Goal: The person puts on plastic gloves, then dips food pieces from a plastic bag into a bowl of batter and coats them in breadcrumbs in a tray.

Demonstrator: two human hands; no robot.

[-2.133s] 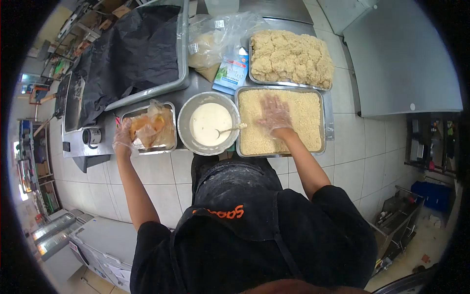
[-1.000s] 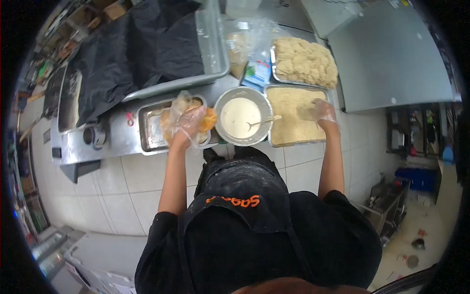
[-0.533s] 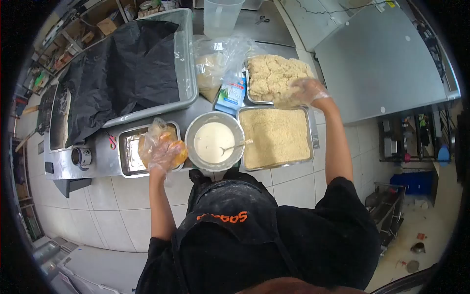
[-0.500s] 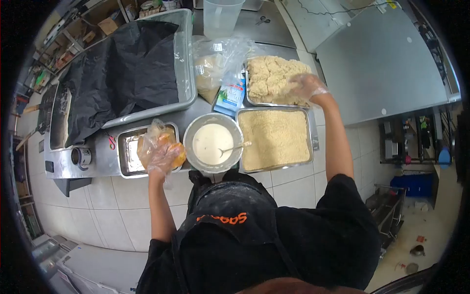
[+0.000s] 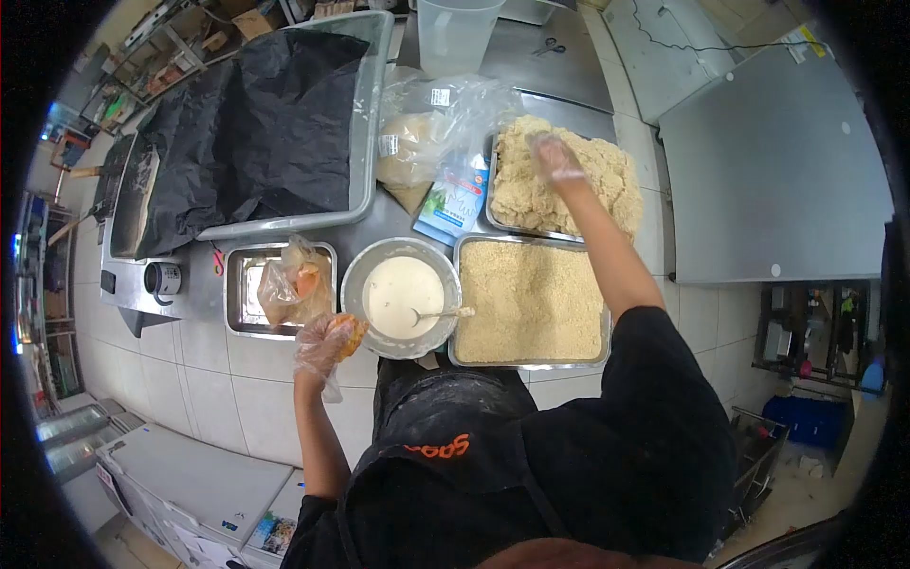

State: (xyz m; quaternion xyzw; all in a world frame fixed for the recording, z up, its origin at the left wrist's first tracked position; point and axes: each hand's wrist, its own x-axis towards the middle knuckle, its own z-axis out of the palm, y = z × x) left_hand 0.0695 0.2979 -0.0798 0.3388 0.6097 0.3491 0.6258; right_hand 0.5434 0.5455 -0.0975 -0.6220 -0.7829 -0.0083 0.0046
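My left hand [image 5: 325, 343], in a clear plastic glove, is closed on an orange-yellow piece of food [image 5: 353, 332], whose exact kind I cannot make out. It hovers just off the front of a steel tray [image 5: 233, 305] holding a plastic bag [image 5: 284, 289] with more orange pieces. To its right stands a bowl of white batter [image 5: 403, 289] with a spoon [image 5: 438, 313] in it. Also gloved, my right hand [image 5: 555, 158] lies with fingers stretched out on a heap of pale, clumpy crumbs [image 5: 607, 175] in the back tray.
A tray of finer crumbs [image 5: 531, 303] sits in front of the heap. Behind the bowl are a blue-and-white packet [image 5: 453, 204] and a clear bag [image 5: 412, 147]. Black sheeting [image 5: 284, 123] covers a large tub [image 5: 377, 104]. A mug [image 5: 163, 278] and scissors [image 5: 550, 45] rest on the table.
My left hand has come out of the tray towards me with an orange-yellow piece, leaving the bag behind. My right hand has moved left across the crumb heap. The view has shifted slightly.
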